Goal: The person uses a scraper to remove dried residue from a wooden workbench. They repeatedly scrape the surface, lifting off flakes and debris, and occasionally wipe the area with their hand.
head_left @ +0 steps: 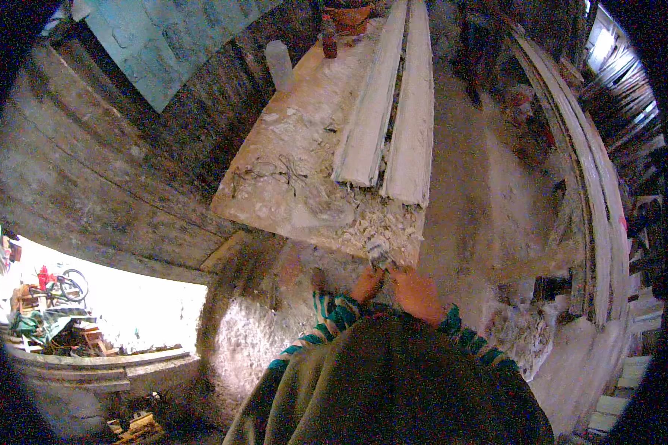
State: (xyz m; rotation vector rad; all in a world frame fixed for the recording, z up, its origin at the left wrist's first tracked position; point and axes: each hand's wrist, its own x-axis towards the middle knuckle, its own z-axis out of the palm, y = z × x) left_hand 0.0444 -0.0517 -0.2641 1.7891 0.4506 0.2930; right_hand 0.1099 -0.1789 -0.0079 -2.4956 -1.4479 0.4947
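Note:
My left hand (367, 284) and my right hand (417, 291) are close together at the near edge of a rough workbench (304, 159). Between them is a small greyish-white object (379, 252), perhaps a tool or a lump of plaster; it is too small and blurred to name. My left hand's fingers reach up to it; my right hand is beside it, its grip hidden. Two long white moulded strips (393, 111) lie lengthwise on the bench just beyond my hands. Flakes and scrapings (364, 222) cover the bench end near them.
A translucent plastic bottle (279, 65) and a dark bottle (329, 43) stand at the far end of the bench. More long white strips (586, 185) lean at the right. A wooden wall (111, 170) runs along the left, with a bright opening (104, 311) below it.

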